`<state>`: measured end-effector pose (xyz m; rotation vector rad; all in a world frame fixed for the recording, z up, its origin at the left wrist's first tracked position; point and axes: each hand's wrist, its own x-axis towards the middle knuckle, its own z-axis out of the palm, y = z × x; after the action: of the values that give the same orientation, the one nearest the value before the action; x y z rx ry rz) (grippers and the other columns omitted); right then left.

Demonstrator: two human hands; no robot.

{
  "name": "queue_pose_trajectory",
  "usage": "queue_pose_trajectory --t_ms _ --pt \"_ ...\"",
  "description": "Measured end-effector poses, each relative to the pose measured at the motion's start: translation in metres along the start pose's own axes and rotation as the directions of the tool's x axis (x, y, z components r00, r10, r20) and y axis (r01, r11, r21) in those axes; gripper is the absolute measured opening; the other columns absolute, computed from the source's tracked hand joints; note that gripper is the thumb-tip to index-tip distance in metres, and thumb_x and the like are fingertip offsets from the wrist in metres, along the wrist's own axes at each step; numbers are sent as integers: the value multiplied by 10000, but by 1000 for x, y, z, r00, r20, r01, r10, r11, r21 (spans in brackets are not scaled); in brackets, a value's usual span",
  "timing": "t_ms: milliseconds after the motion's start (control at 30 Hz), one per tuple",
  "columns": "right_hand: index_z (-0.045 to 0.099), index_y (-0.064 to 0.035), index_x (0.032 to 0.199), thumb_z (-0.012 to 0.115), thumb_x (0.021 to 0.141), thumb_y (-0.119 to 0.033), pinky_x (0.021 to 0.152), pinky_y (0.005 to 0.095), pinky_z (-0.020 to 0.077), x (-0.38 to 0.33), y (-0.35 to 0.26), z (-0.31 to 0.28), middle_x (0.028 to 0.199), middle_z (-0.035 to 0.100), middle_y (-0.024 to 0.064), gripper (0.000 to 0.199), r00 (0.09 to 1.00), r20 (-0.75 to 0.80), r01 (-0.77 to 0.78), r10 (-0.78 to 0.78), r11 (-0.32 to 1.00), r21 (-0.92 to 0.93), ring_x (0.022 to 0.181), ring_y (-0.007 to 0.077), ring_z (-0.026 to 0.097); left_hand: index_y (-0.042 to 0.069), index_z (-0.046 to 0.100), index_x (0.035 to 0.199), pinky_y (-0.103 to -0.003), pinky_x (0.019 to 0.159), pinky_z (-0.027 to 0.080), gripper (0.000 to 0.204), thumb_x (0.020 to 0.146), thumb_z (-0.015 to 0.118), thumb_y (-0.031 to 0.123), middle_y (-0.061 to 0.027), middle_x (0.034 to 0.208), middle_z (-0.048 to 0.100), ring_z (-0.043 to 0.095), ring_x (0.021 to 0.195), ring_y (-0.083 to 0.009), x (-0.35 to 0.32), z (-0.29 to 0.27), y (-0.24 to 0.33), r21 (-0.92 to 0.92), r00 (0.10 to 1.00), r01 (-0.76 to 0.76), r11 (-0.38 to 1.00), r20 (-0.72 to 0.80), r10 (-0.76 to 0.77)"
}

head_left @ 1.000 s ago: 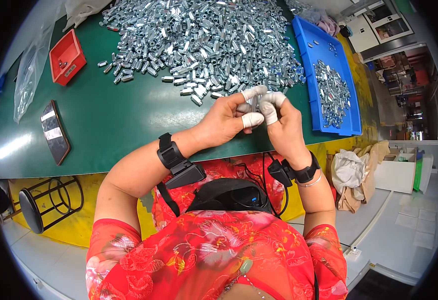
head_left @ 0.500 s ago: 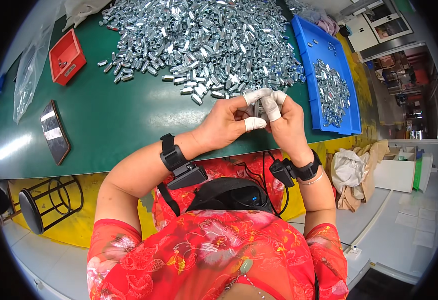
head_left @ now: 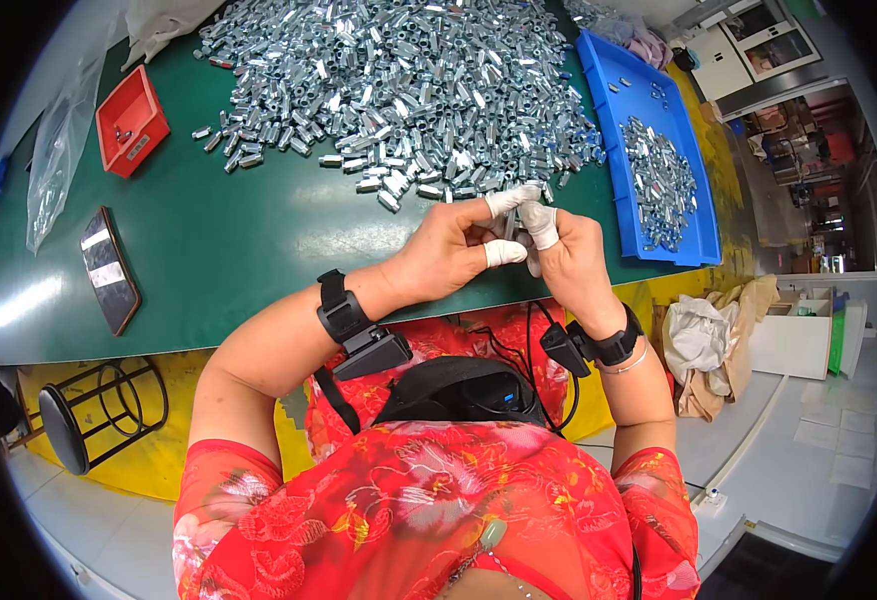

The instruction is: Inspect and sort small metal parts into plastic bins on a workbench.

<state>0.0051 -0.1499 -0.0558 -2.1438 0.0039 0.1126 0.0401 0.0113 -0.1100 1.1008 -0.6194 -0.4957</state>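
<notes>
My left hand (head_left: 446, 245) and my right hand (head_left: 570, 255) meet over the near side of the green table, with white finger cots on several fingertips. Both are closed around hex coupling nuts (head_left: 511, 226), of which only slivers of metal show between the fingers; how many there are I cannot tell. Just beyond the fingertips spreads a large heap of shiny silver hex coupling nuts (head_left: 398, 90). To the right of my right hand, a blue tray (head_left: 618, 170) holds a smaller pile of the same nuts (head_left: 661, 185).
A red bin (head_left: 108, 130) with a few small pieces stands at the left of the green table (head_left: 258, 230). Nearer lies a dark phone-like slab (head_left: 110, 275), and a clear plastic bag (head_left: 58, 150) hangs at the far left. A black stool (head_left: 63, 430) is below the table edge.
Both hands stay together and the right fingers have shifted slightly, with the thumb and forefinger now closer over the nuts. The view has moved a little.
</notes>
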Motion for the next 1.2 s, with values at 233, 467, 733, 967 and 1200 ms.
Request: queue_pose_trajectory --t_ms 233,467,733,967,1200 --pt "565 15 677 460 919 -406 428 249 353 2 -7 -6 499 492 9 497 997 73 -9 8 1000 13 480 59 450 64 341 1355 -226 699 440 571 844 596 62 -9 951 567 497 763 -64 0 -3 4 -36 997 79 996 17 -79" --pt "563 15 773 522 906 -267 484 243 406 2 -11 3 580 554 29 315 999 -31 41 -37 993 110 537 67 509 61 348 1347 -220 675 435 537 866 580 116 -3 863 565 486 732 -59 2 -3 4 8 998 46 999 -30 -46" --pt "539 3 890 566 862 -76 572 221 455 0 -5 3 726 610 34 88 927 -130 349 -351 936 -44 652 69 568 65 382 1326 -193 588 419 459 898 523 149 10 746 558 472 618 -31 3 -8 11 -244 967 250 937 104 -231" --pt "530 -8 848 580 866 -114 564 218 447 1 4 7 678 584 10 119 996 -88 7 28 928 374 586 63 530 18 379 1311 -214 630 453 475 884 549 138 -15 898 587 511 684 -58 4 1 -4 189 991 -122 974 -26 129" --pt "517 -39 871 560 891 -178 566 193 394 -1 19 9 742 522 3 146 813 -275 479 -514 858 -187 630 56 458 27 369 1307 -204 609 450 464 897 533 171 -33 874 585 500 640 -54 6 -13 5 -118 981 181 976 -48 -188"
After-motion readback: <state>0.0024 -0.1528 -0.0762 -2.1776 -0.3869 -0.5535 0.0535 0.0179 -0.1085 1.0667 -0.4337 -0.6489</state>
